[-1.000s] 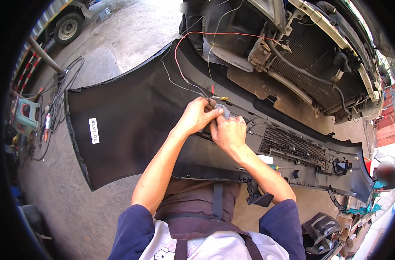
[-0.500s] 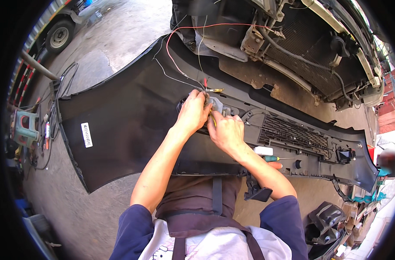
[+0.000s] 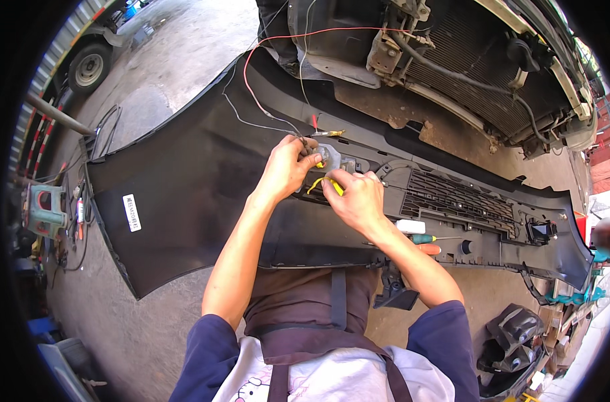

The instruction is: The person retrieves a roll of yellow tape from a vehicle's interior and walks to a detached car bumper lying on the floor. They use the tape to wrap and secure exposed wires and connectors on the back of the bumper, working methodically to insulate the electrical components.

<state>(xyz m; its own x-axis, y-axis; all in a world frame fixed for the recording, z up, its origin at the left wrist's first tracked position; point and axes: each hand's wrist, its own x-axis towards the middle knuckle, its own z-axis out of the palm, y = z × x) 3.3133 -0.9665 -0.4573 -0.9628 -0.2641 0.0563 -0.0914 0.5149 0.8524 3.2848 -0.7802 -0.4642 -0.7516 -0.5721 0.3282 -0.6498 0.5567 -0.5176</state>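
My left hand (image 3: 288,167) is closed on a bundle of thin wires (image 3: 302,142) at a translucent grey plastic part (image 3: 330,154) on the inside of a long black bumper (image 3: 164,181). A yellow bit shows by my left thumb. Just below and right, my right hand (image 3: 355,199) is pinched on a yellow strip (image 3: 318,182), apparently tape, which curls out leftward from the fingers. A red-and-yellow pointed piece (image 3: 328,132) lies beyond my hands, and red (image 3: 331,29) and grey wires run up toward the car. Right of my right forearm lie screwdrivers (image 3: 425,238) and a white block (image 3: 410,226).
The car's exposed front, with radiator (image 3: 467,65), is beyond the bumper, beside someone's dark-clothed legs (image 3: 271,37). Upper left are a truck wheel (image 3: 88,67) and pole. Cables and a teal stool (image 3: 47,211) are at left; black plastic parts (image 3: 512,335) lie lower right.
My right hand has drawn slightly away from my left, exposing more of the curled yellow strip. My left hand stays on the wires. The view has shifted a little.
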